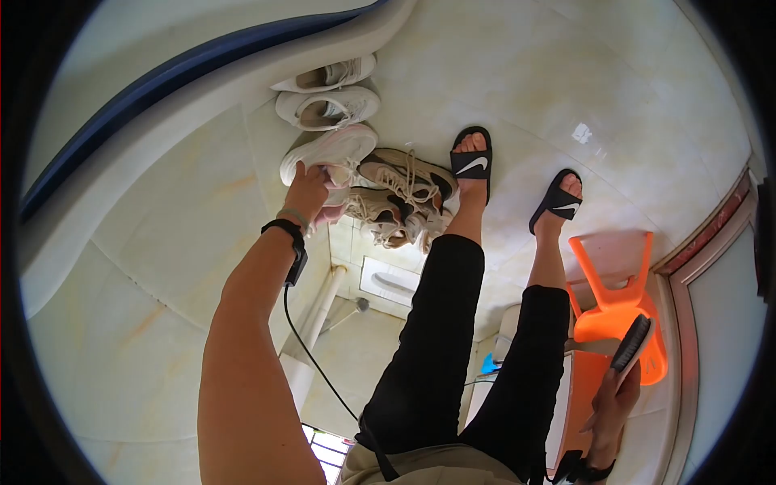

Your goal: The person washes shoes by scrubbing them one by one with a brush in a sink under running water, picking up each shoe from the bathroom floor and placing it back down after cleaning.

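My left hand [309,198] grips the near end of a white sneaker [339,149] with pinkish parts, its fingers curled against the shoe. Low on the right, my right hand [614,400] is wrapped around a scrub brush [632,346] with dark bristles and a pale back. Beyond the held sneaker stand more white shoes [327,107] in a row along the wall. Beige and brown sneakers [408,176] with loose laces lie just right of my left hand, partly overlapping other shoes.
My feet, in black slides [473,166], stand on the pale tiled floor [517,65]. An orange plastic stool [618,303] is beside my right hand. A squat toilet [394,280] lies behind the shoes. A cable [318,364] runs from my left wrist.
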Motion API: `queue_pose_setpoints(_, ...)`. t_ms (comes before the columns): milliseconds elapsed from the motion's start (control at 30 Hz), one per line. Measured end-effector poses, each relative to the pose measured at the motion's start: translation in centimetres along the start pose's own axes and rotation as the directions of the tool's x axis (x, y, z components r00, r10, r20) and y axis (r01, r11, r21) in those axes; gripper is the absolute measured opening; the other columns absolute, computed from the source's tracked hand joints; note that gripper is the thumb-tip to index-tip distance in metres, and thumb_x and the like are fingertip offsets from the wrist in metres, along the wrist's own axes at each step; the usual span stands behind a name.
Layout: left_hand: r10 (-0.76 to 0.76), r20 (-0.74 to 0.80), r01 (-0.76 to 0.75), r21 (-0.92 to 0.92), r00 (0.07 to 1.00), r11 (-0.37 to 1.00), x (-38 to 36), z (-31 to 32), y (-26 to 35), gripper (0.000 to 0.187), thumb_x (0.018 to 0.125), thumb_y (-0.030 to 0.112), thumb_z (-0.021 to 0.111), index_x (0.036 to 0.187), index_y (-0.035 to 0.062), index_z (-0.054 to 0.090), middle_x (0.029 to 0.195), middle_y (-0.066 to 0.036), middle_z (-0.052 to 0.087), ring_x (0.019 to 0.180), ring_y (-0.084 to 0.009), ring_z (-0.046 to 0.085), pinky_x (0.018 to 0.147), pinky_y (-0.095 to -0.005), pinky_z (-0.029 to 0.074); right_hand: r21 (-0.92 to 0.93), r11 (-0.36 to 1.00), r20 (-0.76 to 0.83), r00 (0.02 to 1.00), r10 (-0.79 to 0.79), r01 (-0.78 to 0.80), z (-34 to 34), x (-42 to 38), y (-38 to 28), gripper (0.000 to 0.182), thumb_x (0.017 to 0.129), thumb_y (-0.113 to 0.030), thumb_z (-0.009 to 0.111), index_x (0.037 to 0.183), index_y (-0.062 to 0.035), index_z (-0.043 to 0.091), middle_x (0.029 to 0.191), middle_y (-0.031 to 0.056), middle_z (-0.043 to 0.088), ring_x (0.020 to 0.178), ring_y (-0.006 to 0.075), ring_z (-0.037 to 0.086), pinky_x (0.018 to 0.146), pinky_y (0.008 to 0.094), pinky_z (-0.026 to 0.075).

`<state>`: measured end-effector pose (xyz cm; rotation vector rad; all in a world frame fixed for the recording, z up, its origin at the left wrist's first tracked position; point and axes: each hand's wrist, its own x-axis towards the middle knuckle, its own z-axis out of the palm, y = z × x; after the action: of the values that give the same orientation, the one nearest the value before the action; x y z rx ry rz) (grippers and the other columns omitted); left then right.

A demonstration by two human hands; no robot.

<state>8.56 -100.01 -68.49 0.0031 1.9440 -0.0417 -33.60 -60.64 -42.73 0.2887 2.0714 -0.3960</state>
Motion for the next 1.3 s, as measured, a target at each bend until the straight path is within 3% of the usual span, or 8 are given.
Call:
queue_pose_setpoints(200,-0.153,-0.357,0.041,-0.303,0.922,0.952,-2.8,-0.9,2.2,0.015,0.076,0.018,0.061,0.085,0.0092,0.070,0.106,-0.010,0.061,0.112,-0.0232,0.050,0.098,-0.0478,0.037,0.017,1.000,0.041,0.999,0.025,-0.026,1.2,0.0,-0.9,0.043,0.089,-0.008,0.049,0.131,-0.0010,0.042,0.072,-0.0054,0.042,0.049,-0.0001,0.033,0.042,0.0167,0.025)
queue_pose_setpoints(367,-0.322,0.152,0.325,-0.735,0.934,0.595,-4.9,1.1,7.9,0.008,0.076,0.009,0.057,0.077,0.0075,0.065,0.094,-0.011,0.065,0.097,-0.0279,0.060,0.083,-0.0369,0.049,-0.029,0.998,0.032,0.998,-0.056,0.057,1.5,0.4,0.2,0.035,0.093,-0.013,0.052,0.126,-0.0028,0.045,0.065,-0.0074,0.043,0.043,-0.0015,0.028,0.038,0.0164,0.020)
queue_pose_setpoints(567,-0.322,0.037,0.263,-0.670,0.946,0.694,-4.9,5.3,11.0,0.012,0.075,0.010,0.058,0.081,0.0041,0.066,0.103,-0.015,0.064,0.109,-0.0299,0.054,0.094,-0.0398,0.043,-0.010,0.994,0.090,0.990,-0.110,0.111,1.7,0.9,0.4,0.045,0.088,-0.005,0.051,0.132,0.0013,0.042,0.098,0.0039,0.057,0.081,0.0078,0.055,0.071,0.0224,0.045)
queue_pose_setpoints(633,-0.275,-0.150,0.258,-0.122,0.950,0.958,-4.3,6.9,10.3,0.023,0.077,0.014,0.058,0.095,0.0038,0.069,0.112,-0.015,0.061,0.116,-0.0307,0.047,0.102,-0.0457,0.034,-0.080,0.992,0.099,0.991,-0.085,0.093,1.7,0.8,-0.4,0.043,0.090,-0.006,0.054,0.131,0.0018,0.044,0.107,0.0062,0.058,0.095,0.0108,0.057,0.083,0.0240,0.044)
queue_pose_setpoints(767,-0.190,0.113,0.129,0.410,0.975,0.903,-4.0,10.9,9.9,0.037,0.075,0.017,0.063,0.109,0.0048,0.068,0.125,-0.014,0.052,0.121,-0.0332,0.037,0.098,-0.0492,0.030,-0.173,0.973,0.072,0.987,-0.143,0.154,1.6,1.4,-0.2,0.040,0.091,-0.007,0.055,0.129,0.0026,0.045,0.110,0.0056,0.058,0.096,0.0104,0.056,0.082,0.0228,0.043)
queue_pose_setpoints(867,-0.140,0.333,0.013,0.357,0.933,0.934,-3.8,11.2,10.0,0.040,0.080,0.010,0.054,0.120,0.0063,0.061,0.129,-0.013,0.052,0.118,-0.0305,0.044,0.094,-0.0477,0.032,-0.160,0.975,0.068,0.987,-0.144,0.153,1.8,1.6,-0.6,0.038,0.091,-0.008,0.054,0.127,0.0028,0.046,0.110,0.0057,0.058,0.094,0.0099,0.056,0.082,0.0224,0.043)
queue_pose_setpoints(933,-0.301,0.165,0.338,-0.288,0.939,0.896,-4.2,12.7,10.6,0.037,0.080,0.007,0.051,0.116,0.0061,0.063,0.123,-0.012,0.056,0.109,-0.0283,0.049,0.087,-0.0429,0.034,-0.131,0.967,0.117,0.972,-0.204,0.219,1.1,1.7,0.2,0.038,0.091,-0.008,0.054,0.126,0.0031,0.047,0.110,0.0060,0.058,0.096,0.0102,0.055,0.083,0.0223,0.042)
queue_pose_setpoints(1300,-0.361,-0.103,0.194,-0.691,0.927,0.697,-23.7,-9.1,14.3,0.018,0.066,0.023,0.076,0.078,0.0130,0.066,0.086,0.001,0.063,0.093,-0.0223,0.053,0.077,-0.0393,0.038,0.114,0.975,0.059,0.978,-0.198,0.190,-3.2,-4.3,-1.0,0.028,0.087,-0.007,0.054,0.115,-0.0017,0.053,0.072,-0.0050,0.047,0.055,0.0014,0.040,0.046,0.0193,0.031)
